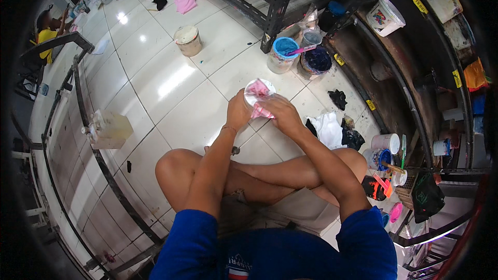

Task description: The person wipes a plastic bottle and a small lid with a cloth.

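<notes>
I sit cross-legged on the floor with both arms stretched forward. My left hand [238, 110] grips the left side of a small white tub [271, 86], which is tilted so its mouth shows. Pink colour shows in its mouth; whether that is paint or cloth I cannot tell. My right hand [280, 111] is closed on a pink-and-white cloth [262, 111] at the tub's near right edge. Some of its fingers are hidden by the hand itself.
Beyond the tub stand a blue-stained bucket [283, 57], a dark paint bucket [315, 63] and a lidded tub [188, 41]. White cloth [328, 130] lies to the right, before shelves of containers. A jerrycan [110, 130] stands left by a metal rail. Another person [47, 35] sits far left.
</notes>
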`<state>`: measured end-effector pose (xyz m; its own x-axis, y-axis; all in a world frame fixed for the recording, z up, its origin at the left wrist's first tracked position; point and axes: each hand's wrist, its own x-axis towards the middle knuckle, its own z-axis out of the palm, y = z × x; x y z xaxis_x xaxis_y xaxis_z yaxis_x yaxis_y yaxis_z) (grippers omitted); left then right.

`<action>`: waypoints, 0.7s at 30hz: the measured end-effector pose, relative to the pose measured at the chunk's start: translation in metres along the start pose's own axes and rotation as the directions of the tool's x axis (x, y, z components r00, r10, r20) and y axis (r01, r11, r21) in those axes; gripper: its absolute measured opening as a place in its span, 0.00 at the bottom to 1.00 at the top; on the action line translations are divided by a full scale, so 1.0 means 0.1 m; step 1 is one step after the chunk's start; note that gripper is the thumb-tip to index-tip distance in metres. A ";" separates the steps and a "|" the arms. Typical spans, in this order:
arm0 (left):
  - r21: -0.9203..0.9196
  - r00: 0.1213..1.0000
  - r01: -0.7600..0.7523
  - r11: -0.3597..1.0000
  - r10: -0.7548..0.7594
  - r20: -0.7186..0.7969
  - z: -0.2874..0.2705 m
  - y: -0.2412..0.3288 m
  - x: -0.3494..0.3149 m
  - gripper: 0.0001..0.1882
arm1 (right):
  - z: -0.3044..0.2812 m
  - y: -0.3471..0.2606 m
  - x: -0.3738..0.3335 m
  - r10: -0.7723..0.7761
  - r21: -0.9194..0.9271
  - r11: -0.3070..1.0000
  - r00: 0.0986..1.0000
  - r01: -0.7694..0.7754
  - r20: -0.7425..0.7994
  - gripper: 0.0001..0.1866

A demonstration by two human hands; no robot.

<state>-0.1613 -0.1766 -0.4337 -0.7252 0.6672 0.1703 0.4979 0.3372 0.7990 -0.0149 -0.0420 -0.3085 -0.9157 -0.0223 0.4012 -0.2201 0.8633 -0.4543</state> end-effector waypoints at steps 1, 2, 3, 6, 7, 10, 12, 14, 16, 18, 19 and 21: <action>-0.065 1.000 0.021 0.998 -0.020 0.014 0.08 0.39 -0.04 0.40 | -0.12 0.12 -0.09 0.151 -0.056 0.987 0.989 -0.151 -0.009 0.19; -0.098 0.999 0.053 0.994 -0.053 0.005 -0.01 0.64 -0.07 0.41 | -0.21 0.13 -0.01 0.269 -0.082 0.959 0.963 -0.270 -0.028 0.18; -0.083 0.998 0.057 0.995 -0.056 0.012 -0.08 0.70 -0.08 0.41 | -0.26 0.12 0.11 0.373 -0.102 0.921 0.926 -0.376 -0.050 0.17; -0.073 0.998 0.053 0.996 -0.052 0.018 -0.08 0.80 -0.04 0.42 | 0.21 0.33 0.28 0.311 -0.184 0.921 0.932 -0.344 -0.187 0.23; -0.079 0.998 0.057 0.995 -0.058 -0.010 -0.09 0.76 -0.05 0.41 | 0.28 0.28 0.36 0.199 -0.236 0.940 0.957 -0.248 -0.213 0.24; -0.051 0.999 0.035 0.998 -0.036 -0.023 -0.10 0.64 -0.04 0.40 | 0.25 0.20 0.32 0.164 -0.172 0.971 0.986 -0.165 -0.018 0.29; -0.055 1.000 -0.002 0.998 0.002 -0.011 -0.10 0.56 -0.05 0.38 | 0.19 0.13 0.25 0.098 -0.115 0.989 0.992 -0.089 0.076 0.29; -0.105 0.998 -0.062 0.993 0.062 -0.004 -0.04 0.42 -0.07 0.36 | 0.12 0.09 0.14 0.022 -0.064 0.998 0.986 -0.011 0.165 0.29; -0.045 0.992 -0.110 0.993 0.107 -0.061 0.08 0.27 -0.09 0.32 | 0.04 0.10 0.01 -0.033 -0.037 0.998 0.976 0.041 0.214 0.29; 0.034 0.988 -0.129 0.991 0.132 -0.080 0.12 0.07 -0.10 0.29 | 0.01 0.06 -0.01 -0.071 -0.016 0.997 0.969 0.076 0.236 0.29; 0.071 0.988 -0.129 0.989 0.135 -0.074 0.13 -0.03 -0.09 0.28 | -0.01 0.04 0.01 -0.077 -0.017 0.996 0.968 0.083 0.238 0.29; 0.096 0.982 -0.183 0.978 0.187 -0.036 0.16 -0.13 -0.14 0.26 | 0.01 -0.01 0.05 -0.131 -0.039 0.989 0.965 0.143 0.226 0.29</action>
<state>-0.1498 -0.1796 -0.4556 -0.6358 0.6942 0.3373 0.6654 0.2716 0.6953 -0.0192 -0.0432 -0.3067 -0.9312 -0.2488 0.2665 -0.3358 0.8702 -0.3607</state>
